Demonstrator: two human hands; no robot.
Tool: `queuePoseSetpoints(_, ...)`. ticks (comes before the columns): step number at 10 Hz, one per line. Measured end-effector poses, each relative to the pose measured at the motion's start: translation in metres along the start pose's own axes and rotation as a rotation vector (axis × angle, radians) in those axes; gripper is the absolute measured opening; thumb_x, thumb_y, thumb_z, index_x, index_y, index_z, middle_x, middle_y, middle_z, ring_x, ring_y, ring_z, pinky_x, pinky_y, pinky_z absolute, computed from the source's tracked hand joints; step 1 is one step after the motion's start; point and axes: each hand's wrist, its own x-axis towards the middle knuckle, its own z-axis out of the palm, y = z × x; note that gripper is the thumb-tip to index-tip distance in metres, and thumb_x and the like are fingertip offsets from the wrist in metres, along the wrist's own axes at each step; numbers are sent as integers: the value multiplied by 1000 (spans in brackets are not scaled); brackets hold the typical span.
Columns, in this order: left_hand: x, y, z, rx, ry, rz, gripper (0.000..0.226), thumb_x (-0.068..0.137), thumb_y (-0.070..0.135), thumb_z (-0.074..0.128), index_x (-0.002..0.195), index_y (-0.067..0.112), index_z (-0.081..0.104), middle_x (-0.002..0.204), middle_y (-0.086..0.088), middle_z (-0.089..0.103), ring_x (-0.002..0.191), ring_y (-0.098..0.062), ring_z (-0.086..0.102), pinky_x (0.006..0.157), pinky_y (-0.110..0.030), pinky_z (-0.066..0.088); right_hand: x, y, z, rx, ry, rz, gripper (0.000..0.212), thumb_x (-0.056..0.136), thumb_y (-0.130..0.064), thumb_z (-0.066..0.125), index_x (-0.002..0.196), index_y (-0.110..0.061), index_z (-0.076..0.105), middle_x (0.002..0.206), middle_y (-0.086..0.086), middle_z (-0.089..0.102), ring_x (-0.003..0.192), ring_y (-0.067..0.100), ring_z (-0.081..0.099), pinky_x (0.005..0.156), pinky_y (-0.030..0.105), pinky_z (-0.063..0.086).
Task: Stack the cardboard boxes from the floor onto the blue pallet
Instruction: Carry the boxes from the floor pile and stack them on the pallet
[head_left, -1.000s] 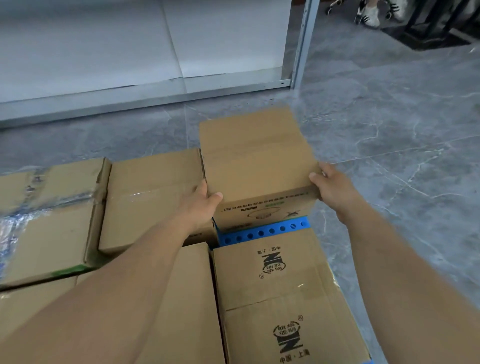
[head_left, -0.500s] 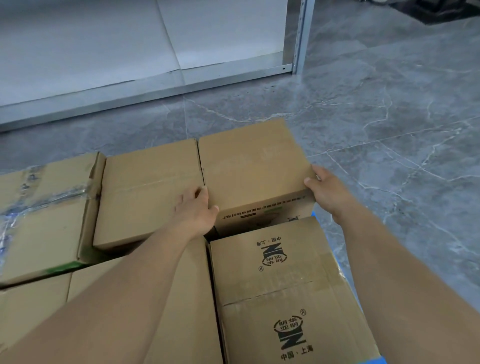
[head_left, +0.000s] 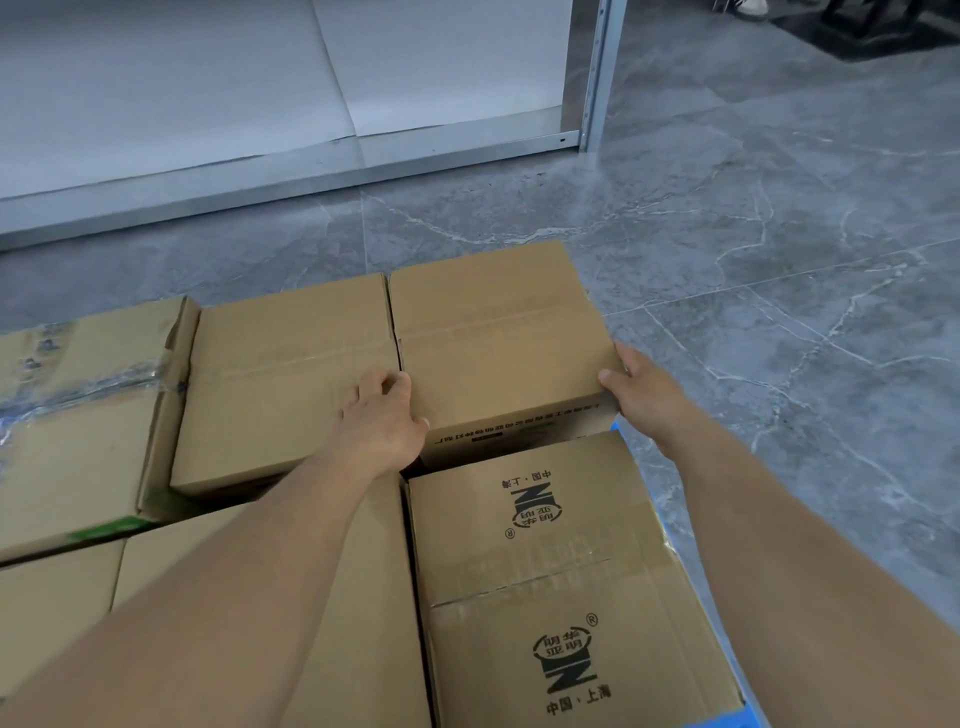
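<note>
1. The far-right box (head_left: 498, 338) is sitting at about twelve o'clock from the person, a plain brown carton with a taped seam running across its top and a line of dark print showing upside down on its near face.
2. The left hand (head_left: 382, 426) is holding the box's near-left corner, its grip closed there with the thumb lying on the top edge and the other fingers curling down into the seam beside the neighbouring box (head_left: 291, 379).
3. The right hand (head_left: 649, 395) is gripping the near-right corner, thumb on the top edge and fingers wrapping down the right side.
4. This box is standing flush against the neighbouring box at its nine o'clock, the two tops sitting level.
5. A printed box (head_left: 561, 571) is lying just at its six o'clock, showing a black logo with Chinese characters twice.
6. Another plain box (head_left: 363, 597) is sitting at nine o'clock from the printed one, partly hidden under the left forearm.
7. A taller box (head_left: 78, 426) wrapped in clear tape, with green marks along its bottom edge, is standing at the far left.
8. The blue pallet (head_left: 727, 719) is showing only as thin slivers along the right edge of the boxes.
9. Grey marbled floor (head_left: 779, 260) is spreading to twelve and three o'clock, meeting a white panelled wall (head_left: 208, 78) with a metal base rail and an upright metal post (head_left: 600, 73).
</note>
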Motion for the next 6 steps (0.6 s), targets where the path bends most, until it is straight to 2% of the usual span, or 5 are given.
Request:
queuePoseSetpoints(1,-1,-3,0,-7,-6,14,68,92,39,47,149,22,15,151,2,12,137,-25,13,111,-35,17,-3,0,0,15,-11,-10,49,98,-22,39,146,-20,29,144,5,41,128,24,41,109,43,33)
queuePoseSetpoints(2,-1,-6,1,-29,-7,25,76,87,44,54,149,21,16,151,2,13,138,-26,13,112,-36,17,-5,-1,1,0,-7,-10,51,99,-23,38,148,-19,24,149,5,35,134,24,35,112,44,28)
queuePoseSetpoints(3,0,-6,2,-25,0,23,81,84,47,58,149,22,17,151,2,14,138,-26,13,112,-36,16,-6,0,3,-25,-3,-10,55,100,-25,36,151,-19,14,156,2,20,141,22,23,116,41,19)
queuePoseSetpoints(6,-3,-8,3,-60,25,24,80,82,45,61,147,23,21,151,1,16,138,-26,15,112,-37,18,-5,3,3,-31,-22,-6,55,100,-25,36,150,-21,15,154,3,25,139,23,28,115,44,23)
